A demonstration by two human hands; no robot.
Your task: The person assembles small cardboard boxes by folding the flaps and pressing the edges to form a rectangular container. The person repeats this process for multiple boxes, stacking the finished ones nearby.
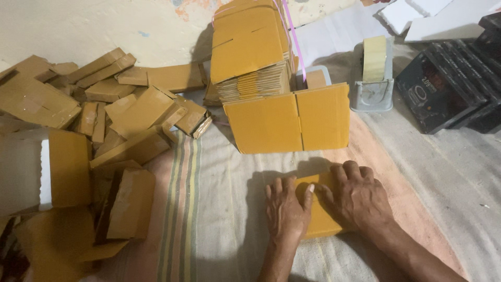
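A person's two bare hands are pressing down on a small yellow-brown cardboard box (319,209) lying flat on a striped cloth (209,209) spread over the floor. The left hand (286,209) is lying palm-down over the box's left edge, its grip spread and flat rather than pinching, the thumb reaching across onto the cardboard. The right hand (359,197) is covering the box's upper right part, fingers bent and bearing down on the top face; its grip is likewise resting on the cardboard, not closed around it. The two hands are nearly touching at the thumbs.

Just beyond the hands, a flattened carton blank (287,121) is standing propped upright against a tall bundle of flat cartons (249,52) tied with pink string (292,31). Behind the blank, a grey tape dispenser (372,83) is holding a roll of pale tape. To the right, well apart from the hands, dark flat cases (443,89) are lying stacked side by side, and white blocks (433,15) are sitting at the top edge. On the left, a loose heap of folded boxes (104,120) is sprawling against the wall, some lying closed, others open and tilted.
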